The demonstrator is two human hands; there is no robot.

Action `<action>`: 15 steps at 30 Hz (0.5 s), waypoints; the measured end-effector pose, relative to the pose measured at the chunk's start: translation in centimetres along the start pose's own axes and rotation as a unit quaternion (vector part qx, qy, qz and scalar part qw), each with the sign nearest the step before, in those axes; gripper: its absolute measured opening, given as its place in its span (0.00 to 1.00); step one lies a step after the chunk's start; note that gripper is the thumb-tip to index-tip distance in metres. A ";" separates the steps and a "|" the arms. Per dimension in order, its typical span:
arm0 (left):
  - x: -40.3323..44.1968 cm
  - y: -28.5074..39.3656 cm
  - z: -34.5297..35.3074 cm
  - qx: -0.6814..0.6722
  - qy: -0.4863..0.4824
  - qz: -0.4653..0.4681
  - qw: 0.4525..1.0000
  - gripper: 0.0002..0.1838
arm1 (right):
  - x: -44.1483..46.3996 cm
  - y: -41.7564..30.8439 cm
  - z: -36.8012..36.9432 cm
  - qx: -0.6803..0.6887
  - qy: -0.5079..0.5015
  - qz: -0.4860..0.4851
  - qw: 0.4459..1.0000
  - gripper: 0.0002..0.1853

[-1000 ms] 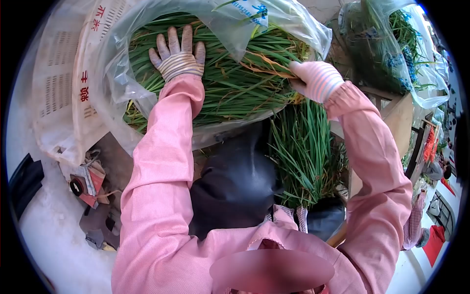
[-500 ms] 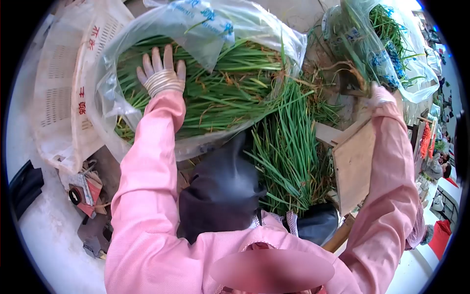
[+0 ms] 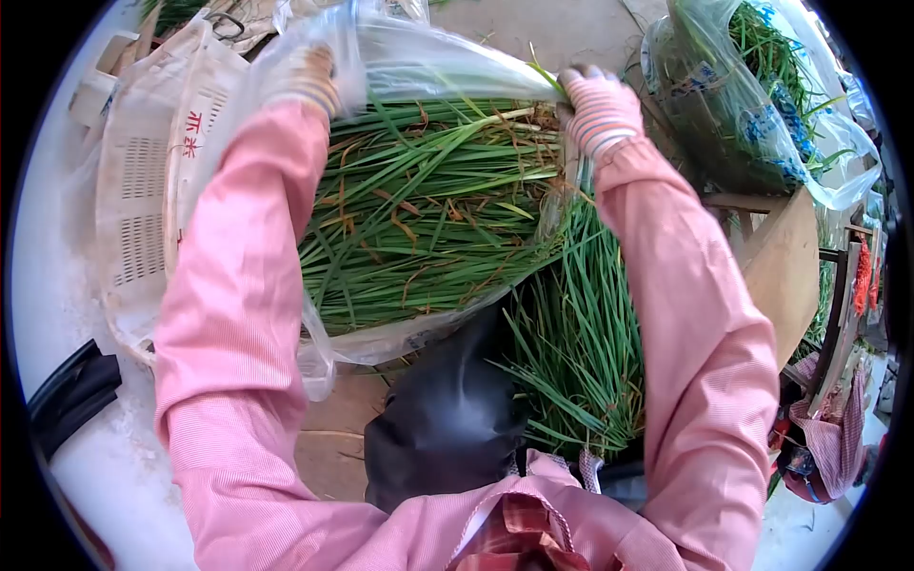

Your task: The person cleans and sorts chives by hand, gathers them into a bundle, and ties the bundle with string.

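Observation:
A large clear plastic bag [image 3: 447, 71] lies in front of me, filled with long green chives [image 3: 428, 219] with some browned leaves among them. My left hand [image 3: 307, 81], in a striped glove and slightly blurred, grips the bag's far left rim. At the far right rim, my right hand [image 3: 602, 107] is closed on the same plastic, its fingers partly hidden. The film is stretched between both hands above the chives. More loose chives [image 3: 581, 333] lie in a bunch beside my knee, right of the bag.
White plastic crates [image 3: 143, 214] stand at the left. Another clear bag of greens [image 3: 724, 105] sits at the upper right, near a wooden board [image 3: 785, 271]. A dark covering [image 3: 447, 409] is over my knee. A person [image 3: 819, 457] is partly visible at the far right.
My left hand has gone from lying spread on the chives to the bag's rim. My right hand has moved left from the wooden board area onto the bag, and the rim is lifted.

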State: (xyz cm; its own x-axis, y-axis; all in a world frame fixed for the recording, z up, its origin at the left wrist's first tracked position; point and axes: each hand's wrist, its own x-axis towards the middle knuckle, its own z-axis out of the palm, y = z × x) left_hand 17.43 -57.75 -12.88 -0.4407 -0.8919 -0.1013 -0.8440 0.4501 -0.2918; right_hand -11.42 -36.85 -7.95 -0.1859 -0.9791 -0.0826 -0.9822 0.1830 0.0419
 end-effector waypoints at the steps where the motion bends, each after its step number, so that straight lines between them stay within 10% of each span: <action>1: 1.1 -0.9 0.6 -0.001 -0.003 0.001 1.000 0.20 | 0.8 0.3 -0.9 -0.027 -0.019 -0.009 0.999 0.17; 7: -3.7 -2.3 -5.0 -0.357 0.289 0.063 0.886 0.22 | 4.0 4.9 -2.9 0.040 0.165 -0.065 0.983 0.17; 9: -9.5 -0.6 -8.0 -0.382 0.244 0.017 0.891 0.25 | 4.0 5.3 -2.0 0.087 0.087 0.016 0.992 0.17; 15: -16.7 8.2 -7.3 -0.349 0.166 0.379 0.841 0.21 | 1.7 3.0 -6.2 0.170 -0.026 0.091 0.981 0.26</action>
State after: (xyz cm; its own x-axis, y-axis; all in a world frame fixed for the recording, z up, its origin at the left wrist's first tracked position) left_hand 15.61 -38.82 -6.62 -0.8959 -0.3292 0.2982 -0.2056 0.9025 0.3785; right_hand -14.55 -38.47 -1.78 -0.3505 -0.9235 -0.1557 -0.8830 0.3813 -0.2738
